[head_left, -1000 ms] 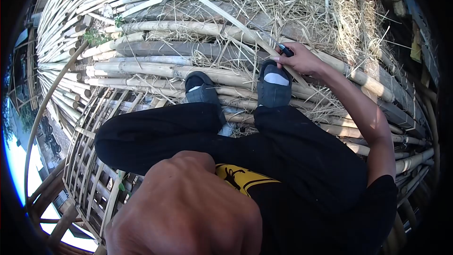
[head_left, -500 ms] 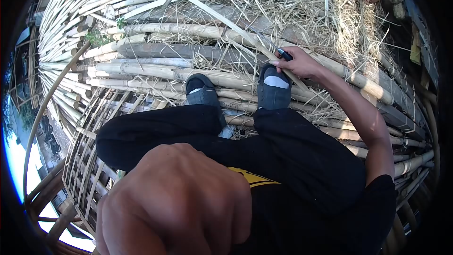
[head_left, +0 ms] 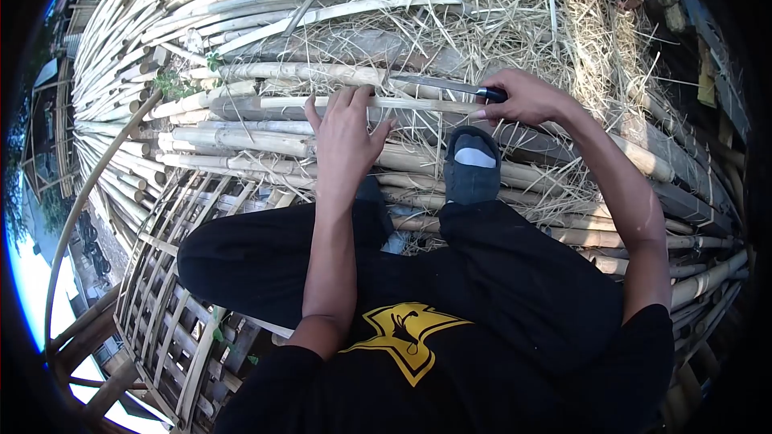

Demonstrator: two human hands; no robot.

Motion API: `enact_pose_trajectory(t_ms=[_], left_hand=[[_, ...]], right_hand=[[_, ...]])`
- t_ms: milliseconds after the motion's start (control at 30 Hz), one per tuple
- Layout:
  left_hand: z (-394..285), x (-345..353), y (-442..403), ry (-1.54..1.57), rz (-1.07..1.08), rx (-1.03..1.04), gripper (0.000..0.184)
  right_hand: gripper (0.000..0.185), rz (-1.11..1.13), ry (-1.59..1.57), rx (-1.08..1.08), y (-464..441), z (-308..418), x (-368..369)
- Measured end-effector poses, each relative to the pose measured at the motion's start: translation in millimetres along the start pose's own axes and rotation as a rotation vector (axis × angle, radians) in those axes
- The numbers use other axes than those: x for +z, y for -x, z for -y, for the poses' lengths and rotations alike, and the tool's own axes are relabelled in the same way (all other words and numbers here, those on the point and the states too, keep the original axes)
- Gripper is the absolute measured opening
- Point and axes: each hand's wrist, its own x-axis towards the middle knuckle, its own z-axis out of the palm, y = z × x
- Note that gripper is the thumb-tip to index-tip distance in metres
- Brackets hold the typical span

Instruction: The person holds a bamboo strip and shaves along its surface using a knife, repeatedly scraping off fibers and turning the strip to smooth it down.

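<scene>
My right hand [head_left: 523,99] is closed round the dark handle of a knife [head_left: 442,85], whose blade points left. Its thumb side also presses on the right end of a pale bamboo strip [head_left: 418,104], which lies crosswise just below the blade. My left hand [head_left: 347,130] is over the strip's left part, with its fingers spread and the thumb apart. Whether its fingertips touch the strip is hard to tell.
Bamboo poles [head_left: 241,141] lie under my feet, and cut pole ends fan out at the left. Loose shavings [head_left: 515,16] cover the upper right. A slatted bamboo frame [head_left: 181,289] stands at the lower left. One sandal [head_left: 472,177] shows below my right hand.
My left hand has moved from close to the camera out to the strip, and its fingers have spread. The strip has turned from slanting to nearly level, and the knife blade now points left.
</scene>
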Motion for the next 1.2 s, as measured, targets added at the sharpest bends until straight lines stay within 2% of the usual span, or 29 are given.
enact_pose_trajectory(t_ms=[67,133,167,200,233,267,300,400,433,467,533,567,600,667,700,733,800,867,933,1000,1067,1133,1200], left_hand=[[3.2,5.2,2.0,0.093,0.162,-0.146,0.039],[9.5,9.3,-0.2,0.081,0.108,-0.072,0.032],[8.7,7.8,-2.4,0.232,0.204,-0.147,0.03],[8.5,7.2,-2.8,0.383,0.303,-0.224,0.03],[8.5,9.8,0.0,0.347,0.157,-0.16,0.031],[9.7,10.1,0.6,0.35,0.158,-0.165,0.031],[10.4,9.7,-1.6,0.343,0.21,-0.227,0.032],[8.6,9.4,-3.2,0.391,0.305,-0.29,0.034],[7.6,10.3,-3.9,0.444,0.347,-0.288,0.036],[7.7,11.7,-4.1,0.447,0.347,-0.289,0.036],[7.5,15.2,-3.7,0.553,0.527,-0.274,0.037],[6.3,15.2,-3.7,0.522,0.587,-0.2,0.042],[1.6,15.9,-4.1,0.523,0.588,-0.202,0.042],[-14.1,19.6,-6.5,0.746,0.638,-0.239,0.045],[-14.0,33.4,-4.7,0.832,0.616,-0.139,0.039],[-17.0,38.8,-3.4,0.835,0.617,-0.14,0.039],[-21.4,46.1,-4.0,1.087,0.732,-0.252,0.033],[-21.1,55.6,-2.9,1.037,0.655,-0.271,0.033],[-16.5,59.4,-4.9,1.143,0.574,-0.434,0.034],[-14.4,57.8,-8.9,1.199,0.578,-0.475,0.032],[-17.2,54.5,-13.8,1.292,0.466,-0.55,0.03],[-17.1,47.6,-19.5,1.394,0.495,-0.575,0.028],[-18.0,42.6,-24.3,1.557,0.551,-0.486,0.028]], right_hand=[[0.035,-0.017,0.014,0.007,3.5,-0.8,-3.4],[0.031,-0.033,-0.192,0.046,5.8,-1.4,-7.5],[0.032,-0.155,0.124,-0.004,4.9,-3.5,-12.5],[0.032,-0.154,0.127,-0.004,7.0,-3.4,-17.0],[0.035,-0.325,0.14,0.099,10.9,-2.3,-21.1],[0.039,-0.496,0.154,0.203,14.1,-4.0,-23.7],[0.039,-0.663,0.213,0.163,15.6,-12.6,-26.0],[0.039,-0.66,0.053,0.292,18.8,-23.7,-36.7],[0.037,-0.692,-0.031,0.196,13.7,-30.3,-34.3],[0.037,-0.691,-0.029,0.197,12.6,-35.9,-33.8],[0.036,-0.663,-0.167,0.135,10.9,-39.0,-32.8],[0.036,-0.662,-0.165,0.136,9.3,-38.7,-33.9],[0.035,-0.628,-0.17,0.06,6.8,-38.7,-34.7],[0.034,-0.592,-0.178,-0.017,1.4,-31.5,-35.1],[0.034,-0.569,-0.146,-0.028,-0.8,-25.7,-35.8],[0.034,-0.546,-0.114,-0.041,-2.9,-19.7,-36.0],[0.036,-0.565,-0.134,-0.059,-8.1,-11.7,-33.6],[0.038,-0.93,-0.041,0.012,-7.3,-1.4,-32.3],[0.041,-1.116,0.009,-0.061,-7.8,-7.0,-35.5],[0.04,-0.939,-0.181,0.021,-3.9,-9.1,-34.2],[0.041,-0.768,-0.009,0.038,-1.8,-2.4,-24.4],[0.045,-0.69,0.031,0.028,-1.6,12.7,-6.9],[0.039,-0.447,0.152,0.043,-8.9,21.0,8.2]])
